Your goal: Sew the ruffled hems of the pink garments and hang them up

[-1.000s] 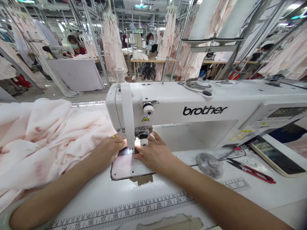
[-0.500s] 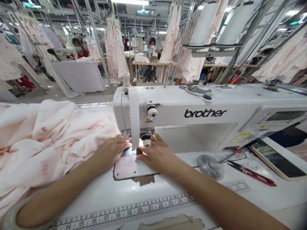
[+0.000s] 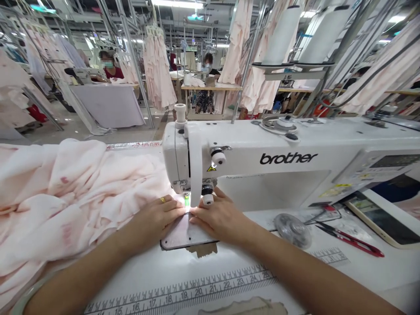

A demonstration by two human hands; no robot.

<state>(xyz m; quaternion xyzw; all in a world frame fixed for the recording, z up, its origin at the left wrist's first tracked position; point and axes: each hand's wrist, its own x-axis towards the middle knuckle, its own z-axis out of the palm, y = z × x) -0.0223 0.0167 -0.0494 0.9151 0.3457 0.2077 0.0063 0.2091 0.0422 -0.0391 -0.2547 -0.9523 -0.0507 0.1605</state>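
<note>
Fabric [image 3: 75, 201], pale pink and heaped in loose folds, spreads over the left side of the white sewing desk [image 3: 229, 271] and runs in towards the needle [image 3: 187, 199] of an industrial sewing machine [image 3: 249, 153]. "brother" is printed in black on the machine's white arm, and a small yellow warning triangle [image 3: 211, 168] sits near its head.

The person's left hand [image 3: 154, 223], with a gold ring [image 3: 162, 200] on one finger, lies flat on the cloth just left of the needle. The right hand [image 3: 219, 216] rests palm down just right of it, on a pale pink layer over a rounded plate [image 3: 185, 234]. Both hands are open, pressing rather than closing around anything, and their fingertips nearly meet at the needle.

A printed ruler [image 3: 180, 291] runs along the desk's near edge, its numbers reading from 15 to 25. To the right lie a clear round disc [image 3: 292, 230], red-handled thread snips [image 3: 351, 240] and a tablet [image 3: 382, 218] in a cream case.

Beyond the machine, pale pink dresses [image 3: 157, 65] hang from metal racks, and a seated worker [image 3: 205, 94] is at a far desk.
</note>
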